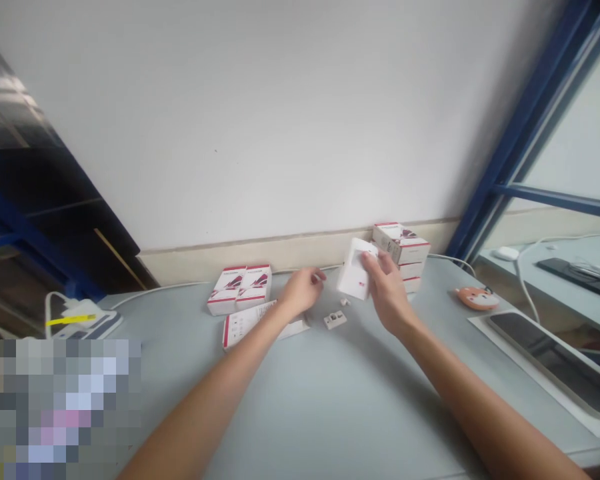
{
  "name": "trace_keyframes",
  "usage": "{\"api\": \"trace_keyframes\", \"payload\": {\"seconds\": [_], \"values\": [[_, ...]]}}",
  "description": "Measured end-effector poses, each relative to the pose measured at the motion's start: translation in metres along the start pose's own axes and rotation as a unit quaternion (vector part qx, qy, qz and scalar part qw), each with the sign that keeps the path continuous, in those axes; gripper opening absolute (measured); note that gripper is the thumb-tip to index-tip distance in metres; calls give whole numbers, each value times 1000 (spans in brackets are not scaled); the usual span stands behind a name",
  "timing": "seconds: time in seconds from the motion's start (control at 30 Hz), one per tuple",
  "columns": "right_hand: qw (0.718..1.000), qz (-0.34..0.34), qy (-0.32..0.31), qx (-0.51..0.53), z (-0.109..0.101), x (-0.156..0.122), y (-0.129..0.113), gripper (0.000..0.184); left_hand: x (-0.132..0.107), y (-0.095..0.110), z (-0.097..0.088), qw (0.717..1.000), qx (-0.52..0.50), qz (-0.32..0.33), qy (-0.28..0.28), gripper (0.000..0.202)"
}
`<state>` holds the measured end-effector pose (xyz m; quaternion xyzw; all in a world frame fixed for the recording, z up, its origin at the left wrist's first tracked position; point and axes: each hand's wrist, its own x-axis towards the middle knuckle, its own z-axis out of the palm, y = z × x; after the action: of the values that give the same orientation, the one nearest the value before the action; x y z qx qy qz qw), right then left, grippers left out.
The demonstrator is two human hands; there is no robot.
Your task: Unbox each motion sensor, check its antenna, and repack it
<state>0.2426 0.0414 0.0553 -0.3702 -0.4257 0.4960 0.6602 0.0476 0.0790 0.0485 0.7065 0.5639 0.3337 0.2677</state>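
My right hand (387, 287) grips a small white box (356, 270) with a red corner and holds it tilted just above the grey table (300, 400). My left hand (303, 290) hovers to the left of it with fingers curled, and I cannot make out anything in them. Under my left wrist lies a flat red and white box (243, 323). A small white plug-like part (335, 320) and a tiny white piece (345, 302) rest on the table between my hands.
Two red and white boxes (240, 287) stand at the wall to the left, and a stack of the same boxes (405, 257) stands behind my right hand. An orange animal-shaped toy (476, 298) and a white tray (555, 363) are at the right. A white device with yellow tape (80, 313) sits far left.
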Motion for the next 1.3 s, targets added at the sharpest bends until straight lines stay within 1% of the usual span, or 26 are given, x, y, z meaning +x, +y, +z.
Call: {"api": "trace_keyframes", "payload": {"seconds": [0.03, 0.07, 0.1, 0.17, 0.2, 0.23, 0.27, 0.3, 0.37, 0.43, 0.57, 0.63, 0.73, 0.8, 0.87, 0.93, 1.03, 1.1, 1.2, 1.23, 1.3], "values": [[999, 38, -36, 10, -1, -2, -4, 55, -1, 1, -3, 1000, -16, -9, 22, 17], [993, 80, -87, 11, -1, -6, -8, 55, -1, 2, -6, 998, -33, -19, 44, 16], [981, 123, -148, 3, -2, -9, -12, 54, -2, 3, -9, 996, -51, -28, 65, 15], [942, 199, -268, -28, -2, -17, -19, 55, -5, 6, -14, 990, -86, -43, 104, 15], [922, 225, -311, -43, -1, -21, -22, 56, -6, 6, -15, 986, -100, -47, 123, 16], [909, 242, -335, -55, 0, -25, -24, 55, -7, 7, -16, 982, -111, -49, 142, 16], [904, 251, -341, -62, 2, -28, -26, 54, -8, 7, -16, 978, -120, -51, 160, 17], [904, 254, -337, -67, 4, -30, -27, 53, -10, 6, -16, 975, -127, -51, 177, 17], [910, 255, -319, -73, 7, -33, -27, 53, -13, 6, -15, 968, -138, -51, 202, 15], [916, 259, -296, -83, 9, -34, -26, 54, -17, 8, -15, 963, -151, -48, 217, 13], [937, 252, -215, -106, 11, -29, -20, 57, -31, 13, -16, 959, -180, -20, 218, 11], [943, 253, -178, -123, 13, -27, -17, 59, -38, 14, -16, 958, -195, -1, 211, 12], [947, 248, -146, -140, 15, -26, -15, 61, -47, 14, -15, 958, -213, 23, 192, 17], [950, 240, -151, -131, 17, -27, -14, 63, -52, 14, -15, 957, -222, 34, 182, 20], [950, 228, -176, -119, 18, -28, -11, 65, -58, 14, -17, 956, -232, 38, 173, 22], [953, 201, -192, -118, 19, -29, -7, 70, -65, 16, -21, 956, -240, 36, 163, 25], [965, 149, -179, -118, 22, -32, -3, 74, -80, 20, -28, 954, -258, 39, 145, 28], [969, 132, -177, -114, 23, -34, 0, 73, -91, 21, -31, 955, -266, 46, 123, 28], [961, 127, -222, -107, 25, -38, 5, 72, -104, 18, -31, 959, -265, 50, 91, 27], [958, 125, -239, -100, 25, -39, 8, 71, -107, 16, -30, 958, -267, 47, 90, 27], [955, 115, -261, -86, 26, -42, 15, 69, -110, 12, -26, 952, -284, 39, 105, 26]]}}
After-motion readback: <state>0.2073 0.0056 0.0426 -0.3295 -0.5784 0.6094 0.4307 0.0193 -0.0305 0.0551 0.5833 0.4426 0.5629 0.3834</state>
